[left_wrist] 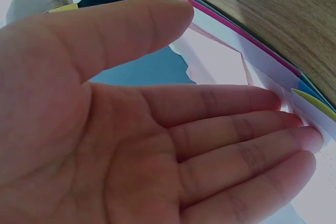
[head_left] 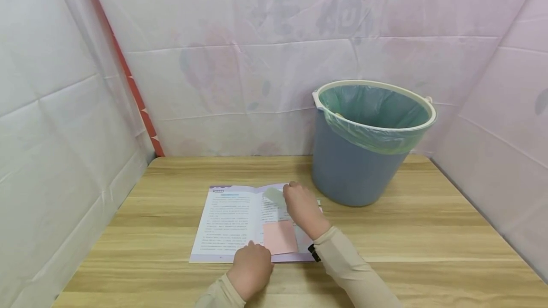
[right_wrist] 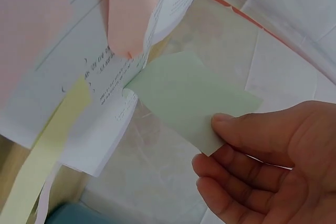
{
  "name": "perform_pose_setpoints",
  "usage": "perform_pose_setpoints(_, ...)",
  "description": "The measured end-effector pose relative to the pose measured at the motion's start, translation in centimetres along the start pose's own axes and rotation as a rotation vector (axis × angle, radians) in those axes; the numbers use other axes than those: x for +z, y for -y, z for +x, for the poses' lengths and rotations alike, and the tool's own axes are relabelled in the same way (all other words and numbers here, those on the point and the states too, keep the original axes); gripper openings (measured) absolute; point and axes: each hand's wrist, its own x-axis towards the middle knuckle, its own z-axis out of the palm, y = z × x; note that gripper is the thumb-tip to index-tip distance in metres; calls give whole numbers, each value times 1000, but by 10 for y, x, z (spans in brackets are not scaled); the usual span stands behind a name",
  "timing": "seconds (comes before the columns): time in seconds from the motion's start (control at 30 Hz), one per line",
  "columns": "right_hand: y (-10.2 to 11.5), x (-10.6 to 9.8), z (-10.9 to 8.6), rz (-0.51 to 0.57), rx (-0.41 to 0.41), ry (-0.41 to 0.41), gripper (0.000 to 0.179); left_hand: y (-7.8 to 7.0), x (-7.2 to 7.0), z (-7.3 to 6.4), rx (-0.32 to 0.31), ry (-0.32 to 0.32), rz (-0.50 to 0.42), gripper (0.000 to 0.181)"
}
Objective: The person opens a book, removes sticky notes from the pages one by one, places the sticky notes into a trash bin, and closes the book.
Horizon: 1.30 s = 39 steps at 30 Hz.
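An open printed book [head_left: 229, 225] lies on the wooden table, its two pages spread. My right hand [head_left: 303, 207] pinches a pale green sticky note [right_wrist: 194, 93] between thumb and fingers above the right page. In the right wrist view, the note's far corner is still against the printed page and bends there. A pink sticky note [head_left: 280, 237] sits on the right page's lower part. My left hand [head_left: 251, 265] rests at the book's lower edge near the middle, its fingers [left_wrist: 231, 137] straight and the palm holding nothing.
A blue-grey bucket [head_left: 347, 160] lined with a green plastic bag stands behind and right of the book. Yellow paper strip [right_wrist: 52, 129] hangs from the page in the right wrist view. Pale sheeting [head_left: 257, 80] walls off the table's back and sides.
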Motion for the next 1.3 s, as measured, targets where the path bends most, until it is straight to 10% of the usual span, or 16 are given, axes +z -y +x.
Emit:
perform_pose_setpoints(0.97,-24,-41,-3,147,59,-221,5,-2,1,-1,23,0,-14,35)
perform_pose_setpoints(1.3,-28,-67,-5,203,-138,-492,16,0,9,0,31,-13,-6,32)
